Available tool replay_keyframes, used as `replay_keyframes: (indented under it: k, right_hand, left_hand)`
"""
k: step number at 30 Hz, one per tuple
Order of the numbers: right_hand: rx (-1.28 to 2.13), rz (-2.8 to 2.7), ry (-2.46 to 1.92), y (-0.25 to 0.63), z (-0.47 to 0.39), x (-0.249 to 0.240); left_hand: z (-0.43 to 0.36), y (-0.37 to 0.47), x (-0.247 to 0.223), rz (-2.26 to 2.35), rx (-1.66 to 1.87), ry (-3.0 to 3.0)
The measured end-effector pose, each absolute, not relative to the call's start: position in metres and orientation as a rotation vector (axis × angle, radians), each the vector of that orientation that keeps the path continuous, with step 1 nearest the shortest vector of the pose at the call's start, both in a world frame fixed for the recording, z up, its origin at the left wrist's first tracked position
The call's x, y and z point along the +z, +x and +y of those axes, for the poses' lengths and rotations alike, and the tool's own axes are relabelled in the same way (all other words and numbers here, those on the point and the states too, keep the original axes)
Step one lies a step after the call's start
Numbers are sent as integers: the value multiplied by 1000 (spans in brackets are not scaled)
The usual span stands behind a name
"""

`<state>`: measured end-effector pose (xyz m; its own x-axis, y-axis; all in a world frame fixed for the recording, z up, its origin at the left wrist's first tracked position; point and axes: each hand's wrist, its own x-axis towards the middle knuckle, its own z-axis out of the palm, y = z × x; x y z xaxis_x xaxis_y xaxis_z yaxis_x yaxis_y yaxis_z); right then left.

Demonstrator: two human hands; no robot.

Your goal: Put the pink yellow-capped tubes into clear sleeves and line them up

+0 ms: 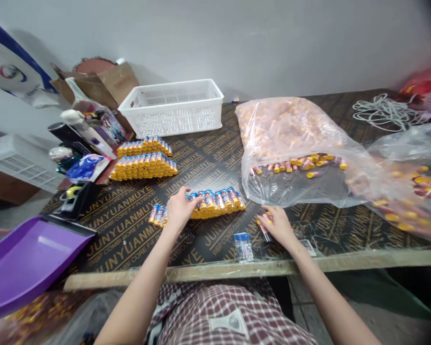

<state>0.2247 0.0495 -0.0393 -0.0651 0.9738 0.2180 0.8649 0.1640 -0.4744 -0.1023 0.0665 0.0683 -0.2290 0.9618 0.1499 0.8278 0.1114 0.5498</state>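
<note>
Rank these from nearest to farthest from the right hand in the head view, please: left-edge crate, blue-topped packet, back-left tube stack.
1. Blue-topped packet: just left of the right hand.
2. Tube stack: back left.
3. White crate: left edge, past the stack.

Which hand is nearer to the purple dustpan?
Left. The left hand is at the near row of blue-and-yellow tubes, to the right of the purple dustpan; the right hand is farther away, past that row's right end.
</note>
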Motion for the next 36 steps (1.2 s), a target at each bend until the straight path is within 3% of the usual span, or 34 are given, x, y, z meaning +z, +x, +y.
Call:
replay_keyframes:
  k: [4, 7, 12, 18, 36]
  right_hand:
    - [296, -1996, -1719, 215, 38, -36]
    - [278, -2006, -1725, 213, 35, -33]
    - [219, -1992, -1735, 206, 36, -23]
    - [185, -1971, -1706, 205, 21, -1]
    - [559, -1916, -1659, 175, -9, 2]
  left_hand:
    - [50, -90, 74, 2227, 965, 1840]
    - [29, -65, 69, 1962, 1089, 1885]
    - [7, -14, 25, 1476, 540, 1971]
    - [8, 1, -9, 1514, 433, 1975]
    - [-4, -5, -3, 1486, 615, 1929]
